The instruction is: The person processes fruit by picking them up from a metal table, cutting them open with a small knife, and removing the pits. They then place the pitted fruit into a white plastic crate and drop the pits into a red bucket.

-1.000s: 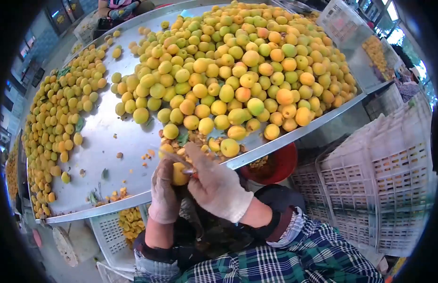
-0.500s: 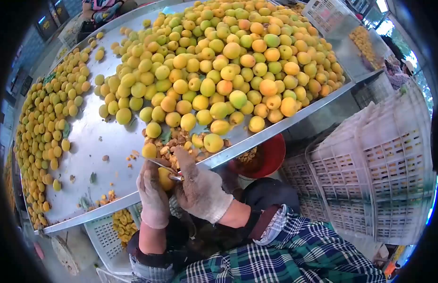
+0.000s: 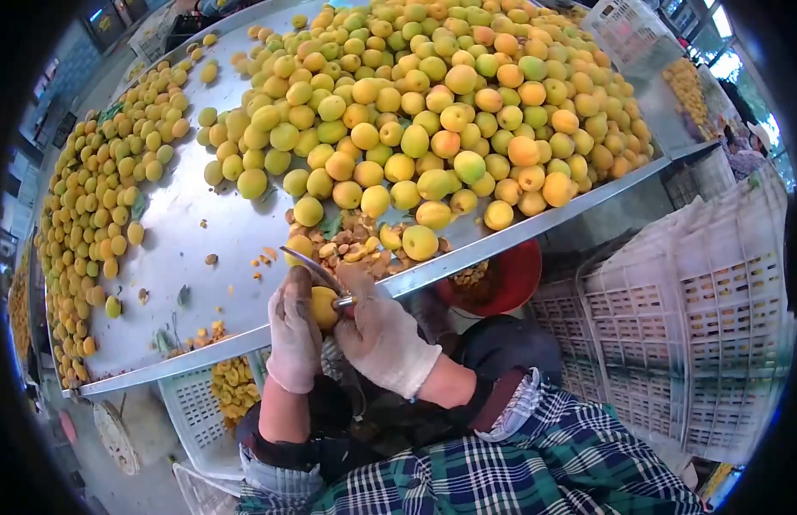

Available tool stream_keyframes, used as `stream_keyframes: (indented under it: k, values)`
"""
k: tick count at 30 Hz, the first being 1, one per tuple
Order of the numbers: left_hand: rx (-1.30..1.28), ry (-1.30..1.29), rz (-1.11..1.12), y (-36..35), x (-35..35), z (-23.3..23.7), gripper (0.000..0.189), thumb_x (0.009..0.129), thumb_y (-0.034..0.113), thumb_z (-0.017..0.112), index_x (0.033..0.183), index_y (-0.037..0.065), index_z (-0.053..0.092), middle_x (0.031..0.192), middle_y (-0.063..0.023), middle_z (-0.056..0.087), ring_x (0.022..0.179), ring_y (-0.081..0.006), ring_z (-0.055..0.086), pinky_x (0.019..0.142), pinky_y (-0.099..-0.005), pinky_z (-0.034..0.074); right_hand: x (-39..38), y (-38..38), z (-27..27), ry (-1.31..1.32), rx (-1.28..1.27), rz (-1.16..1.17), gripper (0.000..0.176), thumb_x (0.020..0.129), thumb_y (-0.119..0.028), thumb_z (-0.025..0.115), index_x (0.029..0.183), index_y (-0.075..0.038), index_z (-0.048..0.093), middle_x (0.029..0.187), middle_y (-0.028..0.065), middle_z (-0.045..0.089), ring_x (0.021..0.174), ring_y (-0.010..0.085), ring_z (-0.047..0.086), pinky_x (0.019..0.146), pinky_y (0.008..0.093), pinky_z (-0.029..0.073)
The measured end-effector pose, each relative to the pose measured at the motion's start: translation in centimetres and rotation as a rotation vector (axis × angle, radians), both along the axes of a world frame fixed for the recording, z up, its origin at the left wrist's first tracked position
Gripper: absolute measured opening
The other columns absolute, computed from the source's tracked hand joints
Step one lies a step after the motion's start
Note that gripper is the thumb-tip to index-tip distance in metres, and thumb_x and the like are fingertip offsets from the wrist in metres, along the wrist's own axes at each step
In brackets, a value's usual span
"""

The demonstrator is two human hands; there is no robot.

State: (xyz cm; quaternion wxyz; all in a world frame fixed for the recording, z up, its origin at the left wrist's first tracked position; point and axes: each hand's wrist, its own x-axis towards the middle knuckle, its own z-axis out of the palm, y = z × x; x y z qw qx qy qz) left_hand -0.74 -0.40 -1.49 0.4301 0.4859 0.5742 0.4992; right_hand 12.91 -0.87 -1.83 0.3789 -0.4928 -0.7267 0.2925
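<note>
My left hand point(image 3: 295, 330), in a pale glove stained at the fingers, is closed around a yellow apricot point(image 3: 324, 307) just off the table's near edge. In my right hand point(image 3: 377, 330), also gloved, is a knife point(image 3: 317, 269) with a thin curved blade. The blade lies against the fruit and points up and left; my right fingers hide most of its handle. Just beyond my hands, a heap of torn brown and orange apricot scraps point(image 3: 355, 238) lies on the metal table point(image 3: 231, 225), with whole apricots point(image 3: 415, 142) piled behind it.
More apricots point(image 3: 93, 215) spread along the table's left side. Below the edge are a red bucket point(image 3: 512, 279) with pieces inside and a white crate point(image 3: 192, 403) beside cut apricots point(image 3: 233, 386). Tall stacked crates point(image 3: 656, 300) stand on the right. A person point(image 3: 746, 150) is at far right.
The view has shifted, so the table and piles sit higher and further right. More of the knife blade now shows above the apricot, which stays between my hands.
</note>
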Motion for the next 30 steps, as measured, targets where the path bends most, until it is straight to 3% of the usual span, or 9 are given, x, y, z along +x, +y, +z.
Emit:
stream_keyframes:
  k: [3,6,8,10,12,16,17,22,30]
  values:
    - [-0.141,-0.212,-0.091,0.0,-0.8,1.5,0.051,0.101,0.049,0.042,0.108,0.002,0.059,0.091,-0.0045,0.061,0.08,-0.0124,0.059,0.069,-0.0252,0.049,0.6,-0.1,1.8,0.224,-0.449,0.162,0.06,0.082,-0.005,0.053,0.14,-0.001,0.037,0.113,0.0214,0.057,0.105,0.0341,0.059,0.09,0.0392,0.049]
    - [-0.064,0.012,-0.149,-0.4,-0.9,3.2,0.052,0.101,0.048,0.042,0.112,0.001,0.058,0.094,-0.0062,0.063,0.08,-0.014,0.06,0.07,-0.0262,0.05,0.8,-0.1,1.5,0.538,-0.624,0.329,0.065,0.085,-0.005,0.052,0.146,-0.004,0.032,0.111,0.0134,0.057,0.104,0.0229,0.058,0.091,0.0345,0.048]
    - [0.154,0.347,-0.116,-0.5,-0.9,2.5,0.053,0.101,0.049,0.042,0.111,0.0,0.058,0.093,-0.0074,0.064,0.081,-0.0156,0.061,0.071,-0.0272,0.051,2.5,0.8,5.2,0.616,-1.066,0.419,0.067,0.086,-0.004,0.052,0.149,-0.004,0.029,0.116,0.0114,0.056,0.105,0.0177,0.056,0.092,0.0322,0.047]
    - [0.072,0.105,-0.044,-0.4,-0.7,2.2,0.055,0.101,0.051,0.041,0.108,0.0,0.059,0.091,-0.0083,0.064,0.081,-0.0177,0.062,0.072,-0.0289,0.052,2.6,0.7,5.0,0.581,-0.95,0.392,0.068,0.088,-0.008,0.053,0.15,-0.005,0.024,0.113,0.0147,0.058,0.1,0.0227,0.058,0.089,0.0346,0.048]
    - [-0.366,-0.792,0.044,0.4,-0.2,2.7,0.057,0.1,0.053,0.04,0.102,0.0,0.06,0.088,-0.0087,0.065,0.081,-0.02,0.063,0.073,-0.0311,0.053,1.2,0.2,2.2,0.433,-0.273,0.24,0.071,0.09,-0.017,0.054,0.15,-0.005,0.019,0.103,0.0232,0.063,0.089,0.038,0.066,0.081,0.0417,0.051]
    - [-0.2,-0.446,0.071,0.4,0.6,2.0,0.064,0.101,0.057,0.031,0.089,0.002,0.062,0.084,-0.01,0.064,0.077,-0.021,0.062,0.075,-0.0337,0.052,2.5,-0.8,3.5,0.228,-0.354,0.192,0.072,0.094,-0.027,0.05,0.152,-0.006,0.012,0.106,0.0273,0.062,0.093,0.0456,0.062,0.077,0.0457,0.051]
    - [-0.229,-0.531,0.077,0.5,0.6,2.5,0.065,0.1,0.059,0.031,0.089,0.004,0.063,0.082,-0.0096,0.064,0.074,-0.0197,0.061,0.073,-0.0323,0.052,2.6,-0.8,3.6,0.16,-0.394,0.192,0.069,0.096,-0.028,0.048,0.152,-0.009,0.014,0.123,0.0244,0.057,0.105,0.0383,0.061,0.083,0.0428,0.049]
    - [-0.201,-0.586,0.162,0.8,0.3,2.3,0.062,0.097,0.063,0.036,0.088,0.007,0.061,0.078,-0.0076,0.061,0.066,-0.0179,0.058,0.061,-0.0286,0.05,2.3,-1.2,3.2,0.212,-0.48,0.241,0.066,0.096,-0.021,0.043,0.153,-0.006,0.013,0.148,0.0179,0.037,0.122,0.024,0.051,0.094,0.0327,0.045]
    - [-0.202,-0.767,0.32,0.9,1.1,3.0,0.057,0.096,0.062,0.04,0.087,0.009,0.058,0.076,-0.0077,0.058,0.064,-0.0186,0.056,0.058,-0.0283,0.047,1.5,-1.3,2.8,-0.093,-0.355,0.227,0.068,0.095,-0.019,0.046,0.152,0.0,0.012,0.147,0.0214,0.037,0.123,0.0248,0.052,0.095,0.031,0.046]
